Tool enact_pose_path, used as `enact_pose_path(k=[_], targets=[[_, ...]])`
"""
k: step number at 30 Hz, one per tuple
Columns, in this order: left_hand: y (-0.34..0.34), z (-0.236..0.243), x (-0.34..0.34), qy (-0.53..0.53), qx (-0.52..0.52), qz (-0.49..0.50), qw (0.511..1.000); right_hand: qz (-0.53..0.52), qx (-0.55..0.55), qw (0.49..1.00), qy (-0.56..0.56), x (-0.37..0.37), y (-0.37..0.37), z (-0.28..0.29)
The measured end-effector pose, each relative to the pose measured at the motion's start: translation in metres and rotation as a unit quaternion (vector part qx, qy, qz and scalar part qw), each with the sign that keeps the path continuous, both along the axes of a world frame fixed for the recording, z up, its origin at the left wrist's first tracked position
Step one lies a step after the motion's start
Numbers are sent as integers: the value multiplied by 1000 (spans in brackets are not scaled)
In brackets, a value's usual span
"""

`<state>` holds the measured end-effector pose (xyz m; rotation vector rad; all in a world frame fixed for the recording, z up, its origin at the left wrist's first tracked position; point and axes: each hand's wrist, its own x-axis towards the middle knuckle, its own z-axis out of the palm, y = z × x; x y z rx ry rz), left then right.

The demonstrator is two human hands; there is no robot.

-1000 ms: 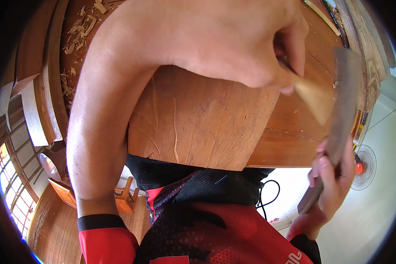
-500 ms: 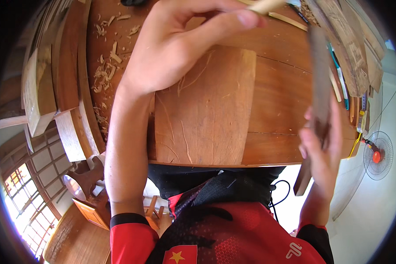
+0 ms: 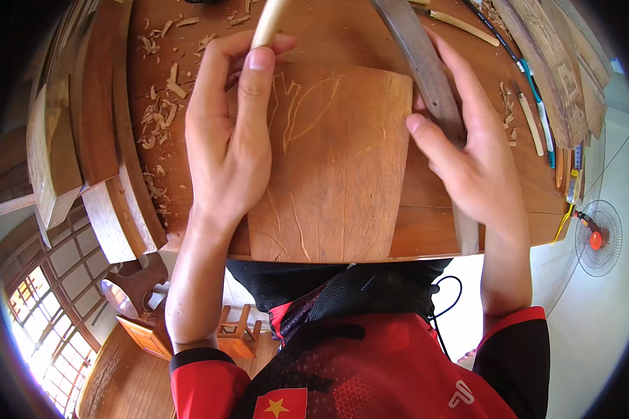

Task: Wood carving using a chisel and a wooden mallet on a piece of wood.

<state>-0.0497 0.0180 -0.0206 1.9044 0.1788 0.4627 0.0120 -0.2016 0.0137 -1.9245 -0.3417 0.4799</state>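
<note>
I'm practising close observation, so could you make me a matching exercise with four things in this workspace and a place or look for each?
Things
1. pale rod
2. dark bar
3. wooden board
4. fan

Places or looks
A. round, with an orange-red centre
B. lying between the hands, with pale curving lines on its face
C. in the right hand
D. in the left hand

Right pairs: 1-D, 2-C, 3-B, 4-A
</note>
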Motion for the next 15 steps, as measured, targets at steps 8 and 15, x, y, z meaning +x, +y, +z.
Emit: enact_pose_path(k=[8, 15], targets=[[-5, 1, -3, -2, 23, -1, 1000, -22, -33, 997, -69, 2, -3, -7], [-1, -10, -5, -15, -1, -13, 1000, 13, -29, 998, -60, -4, 7, -6]])
